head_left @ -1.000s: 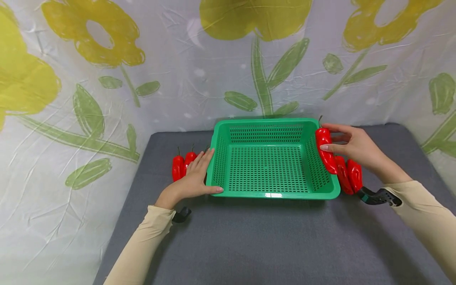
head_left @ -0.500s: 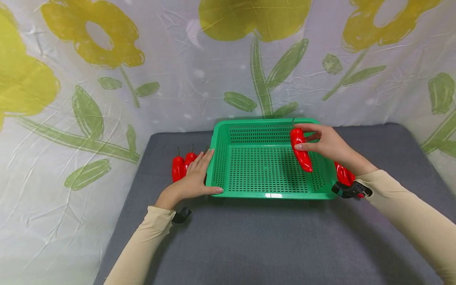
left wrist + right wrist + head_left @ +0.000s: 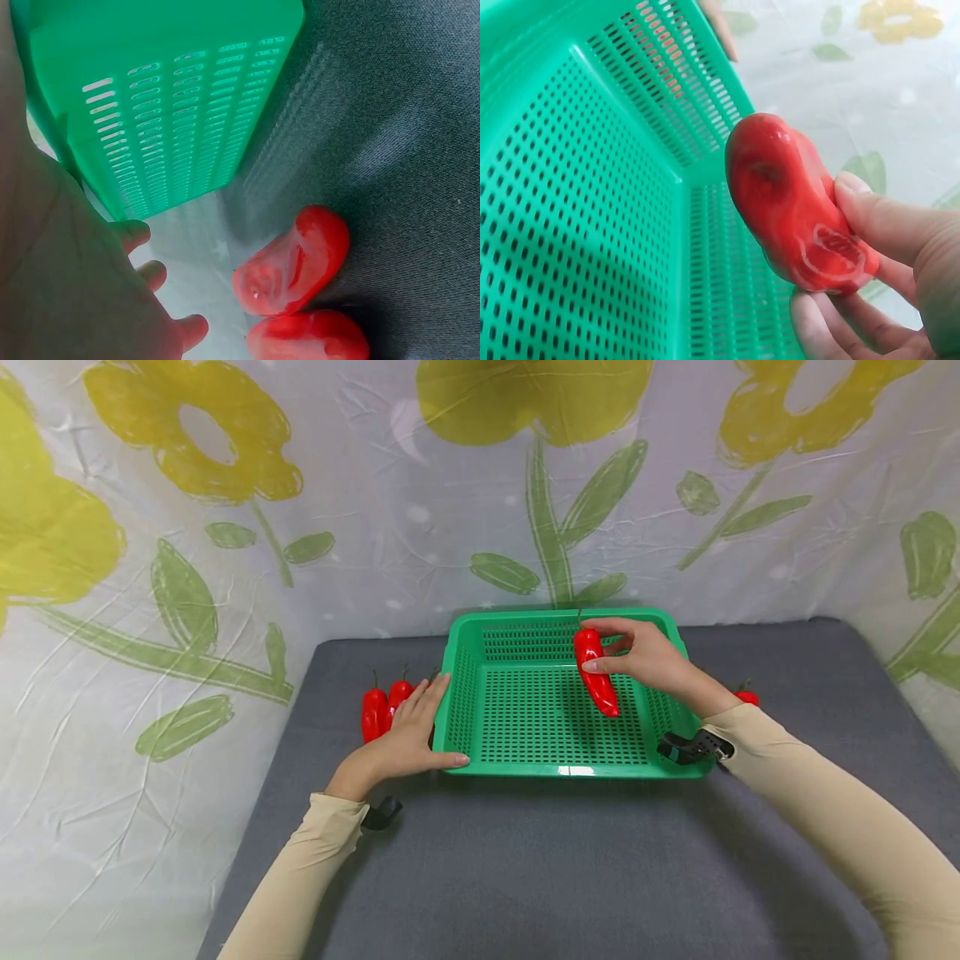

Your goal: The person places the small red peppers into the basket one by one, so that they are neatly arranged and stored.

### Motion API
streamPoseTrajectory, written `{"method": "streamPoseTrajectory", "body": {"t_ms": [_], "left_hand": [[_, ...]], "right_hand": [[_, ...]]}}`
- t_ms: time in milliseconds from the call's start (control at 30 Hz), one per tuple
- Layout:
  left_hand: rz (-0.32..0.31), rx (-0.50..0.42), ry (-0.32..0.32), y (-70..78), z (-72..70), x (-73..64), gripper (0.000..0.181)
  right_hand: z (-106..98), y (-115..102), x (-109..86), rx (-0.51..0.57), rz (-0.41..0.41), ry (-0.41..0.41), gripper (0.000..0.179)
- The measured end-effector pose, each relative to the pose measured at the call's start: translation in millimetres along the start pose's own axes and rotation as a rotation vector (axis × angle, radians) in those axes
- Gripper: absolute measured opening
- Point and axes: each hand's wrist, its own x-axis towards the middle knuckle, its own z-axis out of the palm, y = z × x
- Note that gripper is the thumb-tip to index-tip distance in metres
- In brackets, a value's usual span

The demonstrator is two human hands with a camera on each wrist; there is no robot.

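Note:
My right hand (image 3: 637, 658) pinches a glossy red chili pepper (image 3: 596, 672) between thumb and fingers, over the inside of a green plastic basket (image 3: 577, 771). The pepper's stem points to the back wall and its tip toward me. In the right wrist view the pepper (image 3: 795, 210) hangs above the perforated basket floor (image 3: 570, 202). My left hand (image 3: 405, 739) rests on the basket's left rim with its fingers straight and the thumb along the front corner. Beside that hand lie red peppers (image 3: 374, 714), partly hidden by it; two pepper ends (image 3: 296, 262) show in the left wrist view.
A dark grey cloth (image 3: 525, 868) covers the table. At the right of the basket, a red pepper (image 3: 747, 697) peeks out behind my right forearm. A white curtain (image 3: 360, 527) with yellow flowers hangs close behind the basket.
My right hand has carried the pepper leftward from the basket's right rim to over its inside. The right forearm now hides most of the peppers at right. The left hand has stayed put.

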Motion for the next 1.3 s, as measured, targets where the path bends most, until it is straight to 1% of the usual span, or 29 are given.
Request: {"method": "streamPoseTrajectory", "body": {"t_ms": [200, 433, 667, 733, 933, 1133, 1300], "left_hand": [[0.008, -0.009, -0.001, 0.2, -0.9, -0.3, 0.121], [-0.003, -0.008, -0.001, 0.7, -0.2, -1.5, 0.122], [-0.003, -0.006, 0.005, 1.2, -1.7, 0.3, 0.122], [-0.002, 0.000, 0.005, 0.5, -1.3, 0.5, 0.122], [-0.009, -0.002, 0.005, -1.1, -0.6, -0.1, 0.122], [-0.010, -0.001, 0.003, -0.8, -1.2, 0.2, 0.122], [-0.011, -0.007, -0.005, 0.4, -1.0, 0.2, 0.123]], "right_hand": [[12.6, -7.3, 12.0, 0.038, 0.019, -0.006, 0.066], [32.0, -10.1, 31.6, 0.124, 0.042, -0.043, 0.064], [55.0, -16.6, 48.9, 0.160, 0.024, -0.078, 0.064], [63.2, -16.9, 53.1, 0.150, 0.022, -0.096, 0.064], [86.3, -19.0, 63.8, 0.113, 0.007, -0.113, 0.064], [102.0, -19.2, 74.9, 0.073, -0.017, -0.116, 0.064], [112.2, -18.3, 81.6, 0.032, -0.003, -0.110, 0.063]]}}
